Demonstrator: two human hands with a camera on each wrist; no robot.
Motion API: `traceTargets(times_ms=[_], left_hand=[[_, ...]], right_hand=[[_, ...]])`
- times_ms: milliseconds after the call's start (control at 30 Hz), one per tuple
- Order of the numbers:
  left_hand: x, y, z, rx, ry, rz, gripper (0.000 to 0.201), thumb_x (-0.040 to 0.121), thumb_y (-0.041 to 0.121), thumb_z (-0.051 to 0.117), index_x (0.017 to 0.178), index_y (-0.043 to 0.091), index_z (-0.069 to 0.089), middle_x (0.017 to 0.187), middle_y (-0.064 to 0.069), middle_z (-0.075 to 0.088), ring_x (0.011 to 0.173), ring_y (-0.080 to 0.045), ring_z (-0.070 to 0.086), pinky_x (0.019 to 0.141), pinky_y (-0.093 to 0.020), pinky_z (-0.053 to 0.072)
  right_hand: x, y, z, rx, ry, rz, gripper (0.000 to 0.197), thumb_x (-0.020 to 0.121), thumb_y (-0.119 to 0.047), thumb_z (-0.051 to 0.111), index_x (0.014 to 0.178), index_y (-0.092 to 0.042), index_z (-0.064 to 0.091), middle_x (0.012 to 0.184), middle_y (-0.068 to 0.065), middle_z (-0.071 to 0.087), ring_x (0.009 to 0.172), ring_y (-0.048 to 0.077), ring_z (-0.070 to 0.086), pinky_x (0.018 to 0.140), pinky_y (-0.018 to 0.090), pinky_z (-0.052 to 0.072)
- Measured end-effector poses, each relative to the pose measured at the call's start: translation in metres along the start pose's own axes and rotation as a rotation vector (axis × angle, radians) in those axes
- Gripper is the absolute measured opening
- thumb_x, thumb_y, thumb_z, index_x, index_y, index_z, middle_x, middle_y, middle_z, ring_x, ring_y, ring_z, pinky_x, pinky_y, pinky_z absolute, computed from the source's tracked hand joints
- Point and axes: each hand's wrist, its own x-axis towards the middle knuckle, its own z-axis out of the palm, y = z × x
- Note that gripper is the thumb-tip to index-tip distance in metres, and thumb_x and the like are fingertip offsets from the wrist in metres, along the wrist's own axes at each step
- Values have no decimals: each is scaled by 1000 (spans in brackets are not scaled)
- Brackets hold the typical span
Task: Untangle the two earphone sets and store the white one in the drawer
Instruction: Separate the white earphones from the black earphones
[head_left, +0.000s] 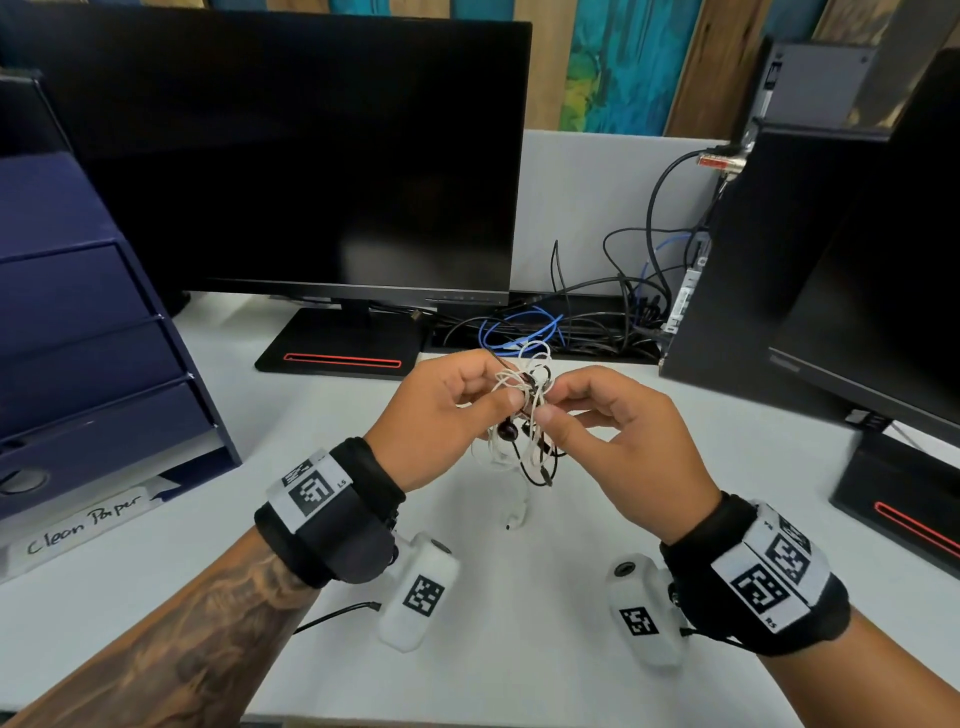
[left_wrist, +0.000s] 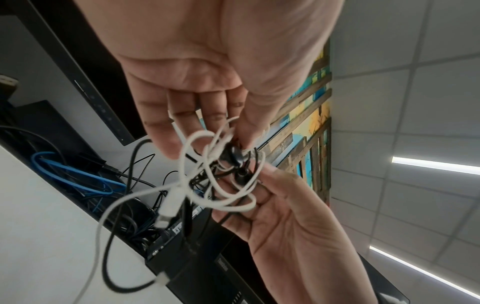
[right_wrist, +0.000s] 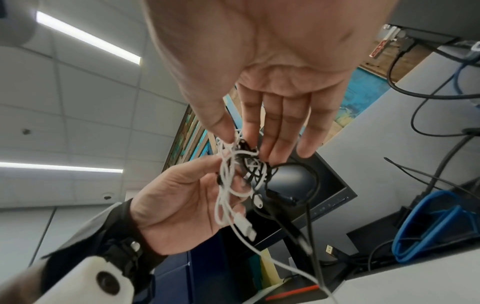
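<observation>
Nearest to me I see the 2 wrists with black bands, raised over the white desk (head_left: 519, 597). Just beyond, my left hand (head_left: 441, 410) and my right hand (head_left: 618, 441) meet around 1 knot of cords, held in the air above the desk. The white earphones (head_left: 524, 379) and the black earphones (head_left: 540, 467) are wound together there; a white plug (head_left: 516, 519) hangs below, close to the desk. Left thumb and fingers are curled and pinch the bundle; right thumb and forefinger pinch a white loop, the other right fingers nearly straight. At the left stands a blue drawer unit (head_left: 93, 364), well apart. Behind are a black monitor (head_left: 311, 156) and loose cables (head_left: 571, 322).
</observation>
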Motion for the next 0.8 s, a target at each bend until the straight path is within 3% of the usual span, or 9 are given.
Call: traceTargets(times_ms=[133, 267, 367, 467, 567, 633, 700, 800], left_hand=[[1, -1, 2, 15, 17, 11, 9, 93, 8, 66, 89, 15, 69, 87, -12, 73, 74, -24, 63, 69, -43, 56], [2, -1, 0, 46, 28, 14, 7, 97, 9, 59, 93, 8, 65, 82, -10, 70, 73, -17, 62, 65, -32, 53], [4, -4, -4, 85, 61, -1, 9, 98, 12, 58, 92, 6, 62, 84, -14, 68, 74, -21, 61, 66, -36, 55], [5, -8, -7, 169, 83, -17, 12, 98, 17, 58, 92, 7, 61, 80, -7, 68, 72, -18, 62, 69, -39, 56], [7, -12, -10, 262, 106, -31, 14, 99, 20, 56, 91, 11, 61, 82, -8, 69, 74, -23, 66, 70, -39, 54], [8, -13, -13, 263, 123, -70, 13, 100, 20, 54, 92, 11, 60, 82, -7, 70, 70, -18, 68, 64, -31, 52], [9, -13, -14, 222, 134, -108, 11, 100, 16, 53, 94, 10, 59, 82, -6, 72, 67, -16, 70, 61, -22, 49], [10, -10, -15, 178, 148, -132, 9, 100, 9, 52, 93, 10, 58, 79, -4, 74, 65, -16, 71, 56, -14, 46]], right_hand=[[0, 3, -3, -26, 24, 0, 14, 93, -6, 66, 89, -18, 73, 83, -10, 74, 81, 8, 69, 75, 15, 51], [1, -2, -4, 86, 45, 19, 16, 98, -10, 58, 84, -15, 64, 85, 2, 75, 85, 14, 70, 74, 21, 53], [5, -4, -7, 227, 107, 41, 17, 96, -4, 50, 83, -11, 59, 84, 7, 73, 85, 19, 69, 76, 27, 53], [9, -3, -9, 340, 177, 80, 14, 89, -14, 52, 79, -14, 62, 85, 1, 66, 87, 19, 62, 75, 35, 52], [12, -3, -10, 440, 263, 79, 19, 86, -15, 49, 74, -23, 63, 84, -5, 66, 90, 21, 62, 77, 36, 50], [14, -6, -13, 562, 263, 76, 15, 87, -12, 44, 80, -16, 56, 77, 1, 67, 84, 25, 65, 77, 35, 53], [14, -10, -15, 645, 239, 97, 10, 87, -10, 40, 83, -12, 48, 63, 3, 57, 69, 25, 61, 73, 34, 55], [12, -12, -14, 625, 253, 127, 9, 87, -12, 43, 79, -13, 47, 55, -3, 33, 49, 15, 34, 61, 33, 51]])
